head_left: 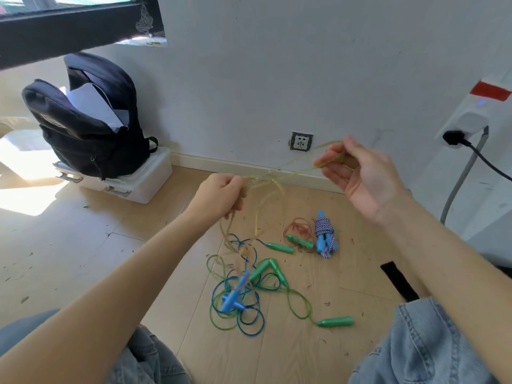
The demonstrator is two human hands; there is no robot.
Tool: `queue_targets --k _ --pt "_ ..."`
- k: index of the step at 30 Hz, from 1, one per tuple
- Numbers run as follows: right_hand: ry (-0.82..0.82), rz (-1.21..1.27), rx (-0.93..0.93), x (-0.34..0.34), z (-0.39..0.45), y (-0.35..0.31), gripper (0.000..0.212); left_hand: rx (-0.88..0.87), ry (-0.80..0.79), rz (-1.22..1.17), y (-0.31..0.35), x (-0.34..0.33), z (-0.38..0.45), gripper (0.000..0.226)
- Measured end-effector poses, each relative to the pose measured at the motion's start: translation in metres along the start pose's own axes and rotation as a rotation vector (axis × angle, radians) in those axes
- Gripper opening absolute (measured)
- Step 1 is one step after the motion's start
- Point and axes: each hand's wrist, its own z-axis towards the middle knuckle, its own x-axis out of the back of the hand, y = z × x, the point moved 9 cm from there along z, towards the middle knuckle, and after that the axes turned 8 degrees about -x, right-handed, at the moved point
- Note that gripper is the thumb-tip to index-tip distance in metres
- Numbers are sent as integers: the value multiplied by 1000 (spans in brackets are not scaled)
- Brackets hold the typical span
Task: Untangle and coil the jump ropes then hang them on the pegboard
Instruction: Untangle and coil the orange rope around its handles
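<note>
From the head view, the person sits on the floor (69, 245) with both arms stretched out over a heap of jump ropes. The left hand (221, 196) has its fingers curled tight round a bunch of the pale yellow rope (273, 187), while the right hand (360, 173) pinches a strand of that same rope between thumb and fingertips, the other fingers loose. The rope runs taut between the two hands with a small loop or knot near the left one, and its lower part trails down into the tangle of blue and green ropes (238, 306) lying on the floor between the knees. So the untangling looks to be under way but far from finished: the yellow rope is not yet free, and the blue and green cords and their handles are knotted together. Two ropes seem already dealt with, judging by how they lie: a blue-and-white rope (324, 234) wound into a tight bundle, and a small red rope (299, 230) coiled just beside it. No pegboard shows, so nothing appears hung. A black backpack (88, 117) sits on a white box (144, 187) by the wall.
</note>
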Motion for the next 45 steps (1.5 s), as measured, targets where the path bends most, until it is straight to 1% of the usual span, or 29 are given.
queue_targets --k 1,2,3,5,6,7,9,11,13,15,17,19,21,22,24,25,28,31,33,34,37,38,39,40,41,42,43,44,45 --pt "-63 -35 -56 -4 0 7 30 -3 7 39 0 2 0 32" --pt "-157 -180 -136 -13 -2 20 27 -9 15 52 1 2 0 32" --pt "-273 -422 -223 -22 -8 38 25 -2 10 32 2 2 -1 32" --pt "-493 -954 -367 -31 -26 72 36 23 -47 -59 3 -4 -4 32" --pt "-578 -1119 -408 -31 -33 82 41 36 -95 -90 3 -9 -6 32" --pt "-635 -1199 -441 -31 -38 88 43 51 -141 -105 4 -14 -8 31" --pt "-651 -1226 -463 -34 -42 91 48 81 -197 -152 4 -22 -12 27" --pt "-565 -1165 -389 -40 -36 89 48 96 -251 -219 8 -30 -16 22" --pt "-448 -1118 -259 -45 -27 85 39 90 -310 -281 14 -39 -20 19" --pt "-291 -1177 -101 -42 -17 72 30 92 -330 -341 17 -43 -21 18" --pt "-135 -1260 77 -37 -9 50 28 101 -313 -371 17 -42 -20 21" --pt "-90 -1306 218 -38 -10 34 28 109 -294 -373 15 -39 -18 22" --pt "-189 -1327 231 -44 -13 39 33 111 -307 -382 15 -41 -19 23" --pt "-255 -1323 208 -49 -16 47 31 109 -321 -391 16 -43 -20 24" --pt "-311 -1284 200 -55 -19 54 10 108 -338 -397 16 -47 -22 24" --pt "-280 -1245 220 -54 -18 50 2 110 -334 -377 15 -47 -22 24" --pt "-47 -1062 284 -34 -11 19 14 103 -335 -194 7 -43 -21 27" --pt "128 -1020 284 -11 -8 4 13 123 -350 12 -8 -40 -20 33" --pt "204 -1060 317 -3 -7 1 15 153 -300 167 -20 -29 -14 36" --pt "262 -1023 338 4 -7 -4 18 172 -265 235 -26 -21 -12 37" --pt "413 -889 331 25 -6 -17 21 200 -159 276 -35 1 -5 37" --pt "395 -969 249 25 -3 -11 14 201 -147 235 -34 3 -4 37" --pt "342 -1144 121 23 1 4 14 195 -155 182 -31 1 -4 37" --pt "252 -1351 2 18 2 22 37 175 -179 131 -25 -4 -5 38" --pt "138 -1515 -60 10 0 42 62 143 -217 88 -18 -11 -6 37" --pt "14 -1572 -64 -4 -3 58 76 111 -267 52 -11 -20 -9 36" --pt "-126 -1515 -41 -21 -9 70 79 83 -327 18 -4 -30 -12 35" --pt "-266 -1370 -45 -36 -14 78 69 62 -387 -15 2 -40 -17 33" --pt "-357 -1209 -71 -46 -18 83 52 50 -436 -45 6 -47 -20 31"
